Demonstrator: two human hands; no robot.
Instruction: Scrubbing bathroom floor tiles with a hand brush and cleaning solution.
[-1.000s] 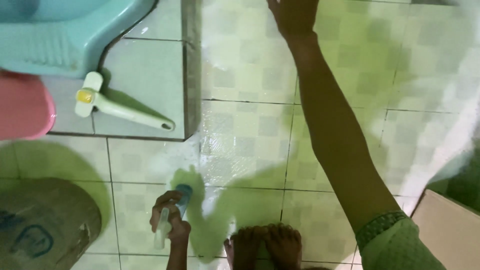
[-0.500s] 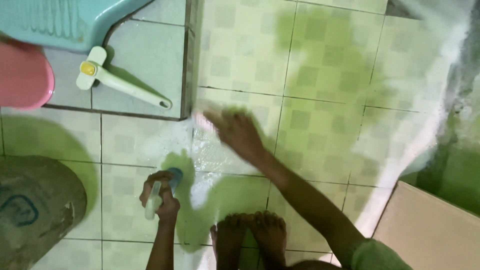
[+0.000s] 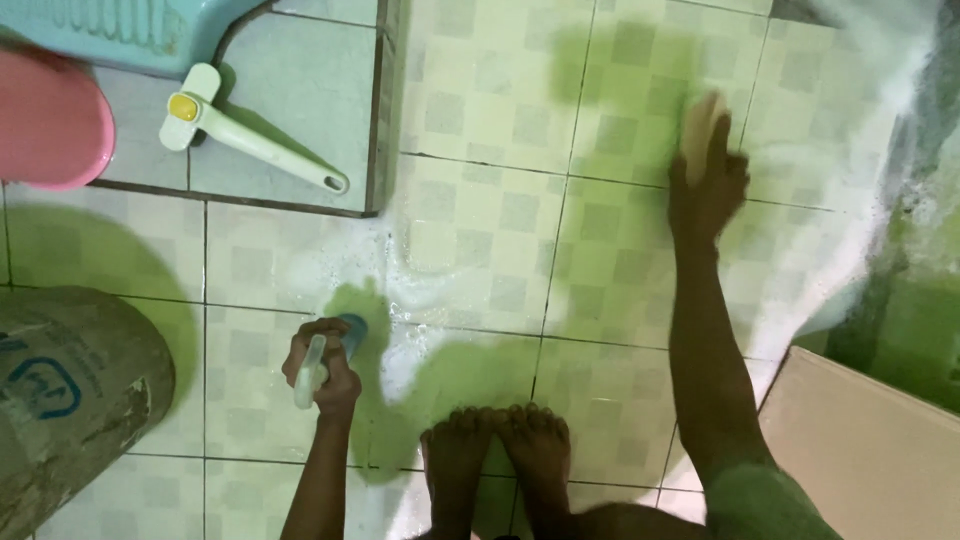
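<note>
My left hand (image 3: 322, 368) grips a small pale bottle with a blue cap (image 3: 330, 350), held low over the wet tiled floor (image 3: 480, 230) just left of my bare feet (image 3: 500, 450). My right hand (image 3: 708, 172) is stretched far out to the upper right, pressing a pale scrubbing pad (image 3: 698, 122) against the soapy tiles. Foam covers the floor around that hand and along the right side.
A white long-handled brush (image 3: 245, 140) lies on a raised grey step at upper left, beside a pink basin (image 3: 50, 125) and a light blue squat toilet pan (image 3: 130, 35). A grey sack (image 3: 70, 400) sits at lower left. A beige panel (image 3: 870, 450) stands at lower right.
My right arm swept from the top of the floor down toward the middle, then out to the upper right. The left hand keeps hold of the bottle in about the same place.
</note>
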